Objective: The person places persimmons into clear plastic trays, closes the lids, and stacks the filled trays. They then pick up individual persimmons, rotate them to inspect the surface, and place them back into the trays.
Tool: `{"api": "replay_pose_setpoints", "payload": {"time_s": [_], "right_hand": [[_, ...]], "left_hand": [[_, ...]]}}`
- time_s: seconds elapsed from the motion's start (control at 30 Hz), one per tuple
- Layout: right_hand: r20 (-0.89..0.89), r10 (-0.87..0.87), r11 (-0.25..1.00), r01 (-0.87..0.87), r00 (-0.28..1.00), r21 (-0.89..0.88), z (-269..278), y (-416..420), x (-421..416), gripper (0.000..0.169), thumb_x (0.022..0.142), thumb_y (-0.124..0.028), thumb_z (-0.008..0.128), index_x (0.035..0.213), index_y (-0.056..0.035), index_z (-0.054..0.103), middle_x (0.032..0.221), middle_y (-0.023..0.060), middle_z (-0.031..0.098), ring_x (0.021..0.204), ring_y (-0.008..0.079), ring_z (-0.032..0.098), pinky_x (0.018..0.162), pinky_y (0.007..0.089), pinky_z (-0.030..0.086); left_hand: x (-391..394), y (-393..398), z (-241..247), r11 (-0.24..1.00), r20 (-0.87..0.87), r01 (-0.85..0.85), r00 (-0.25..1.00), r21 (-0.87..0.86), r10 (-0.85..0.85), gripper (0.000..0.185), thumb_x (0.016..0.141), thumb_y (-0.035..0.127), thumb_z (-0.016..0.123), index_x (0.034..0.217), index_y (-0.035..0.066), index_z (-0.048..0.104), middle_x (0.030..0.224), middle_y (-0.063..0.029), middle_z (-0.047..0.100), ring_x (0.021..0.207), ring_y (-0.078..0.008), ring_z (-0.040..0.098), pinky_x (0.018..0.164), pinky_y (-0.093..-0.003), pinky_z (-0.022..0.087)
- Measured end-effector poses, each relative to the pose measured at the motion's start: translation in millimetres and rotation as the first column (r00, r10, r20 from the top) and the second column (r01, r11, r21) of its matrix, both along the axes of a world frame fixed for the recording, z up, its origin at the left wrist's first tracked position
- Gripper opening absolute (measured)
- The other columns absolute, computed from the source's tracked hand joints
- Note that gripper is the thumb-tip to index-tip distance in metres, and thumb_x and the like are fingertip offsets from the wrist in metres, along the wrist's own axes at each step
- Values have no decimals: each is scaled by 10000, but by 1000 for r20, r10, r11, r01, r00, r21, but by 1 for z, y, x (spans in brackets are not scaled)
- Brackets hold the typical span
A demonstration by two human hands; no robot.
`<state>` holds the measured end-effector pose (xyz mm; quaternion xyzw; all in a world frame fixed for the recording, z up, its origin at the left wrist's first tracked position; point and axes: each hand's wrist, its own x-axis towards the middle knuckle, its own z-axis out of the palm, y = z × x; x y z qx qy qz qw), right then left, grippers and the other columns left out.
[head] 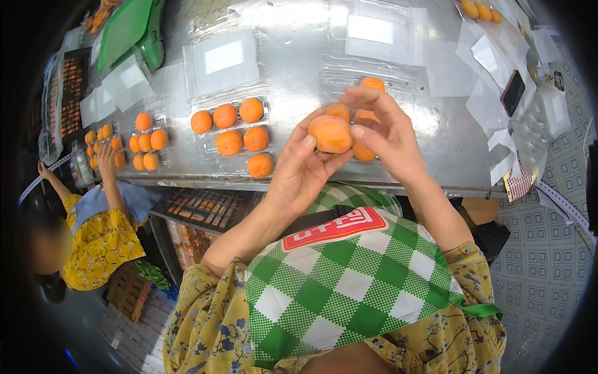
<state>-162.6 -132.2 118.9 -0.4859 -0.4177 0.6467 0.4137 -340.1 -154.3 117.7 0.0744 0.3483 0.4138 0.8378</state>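
Note:
An orange persimmon (331, 134) rests in my left hand (299, 173), with the thumb on its left side and the fingers curled beneath. My right hand (390, 133) is at the fruit's right side, its thumb tip at the skin and its other fingers raised and spread. Behind and below the hands, several persimmons (372, 83) sit in a clear plastic clamshell tray (369, 70), partly covered by my fingers. To the left, another clear clamshell (205, 147) holds several persimmons (229, 142), with a white label on its lid padding.
Further left along the metal table (299, 46) are more filled trays (163, 126) and a co-worker's hand (106, 156) over persimmons. A green plastic crate (126, 32) stands at the back left. A phone (513, 93) lies on packaging at right. Below the table sits a dark crate (205, 208).

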Motion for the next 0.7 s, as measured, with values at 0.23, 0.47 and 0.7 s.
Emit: {"api": "replay_pose_setpoints", "payload": {"time_s": [0.23,0.47,0.7], "right_hand": [[13,135,988,-135,991,80,4,2,8,505,798,-174,673,1268,-89,508,1233,47,550,1189,180,489,973,398,396],[-32,272,945,-261,962,195,1,1,5,576,762,-144,683,1298,-62,489,1227,74,546,1191,203,489,1015,388,376],[-67,267,950,-250,961,188,4,-2,3,605,705,-121,731,1265,-33,520,1216,88,560,1168,209,516,1001,359,393]], "left_hand": [[2,1,-1,997,64,-10,998,-73,14,626,905,361,600,1398,84,332,1340,-91,455,1187,-212,520,1020,-410,458],[-3,0,-3,996,83,90,992,12,-91,644,884,376,610,1395,97,334,1305,-85,466,1188,-214,515,961,-398,495],[0,2,-2,990,58,138,989,16,-139,726,845,428,623,1400,79,314,1307,-121,470,1173,-248,527,922,-390,507]]}}
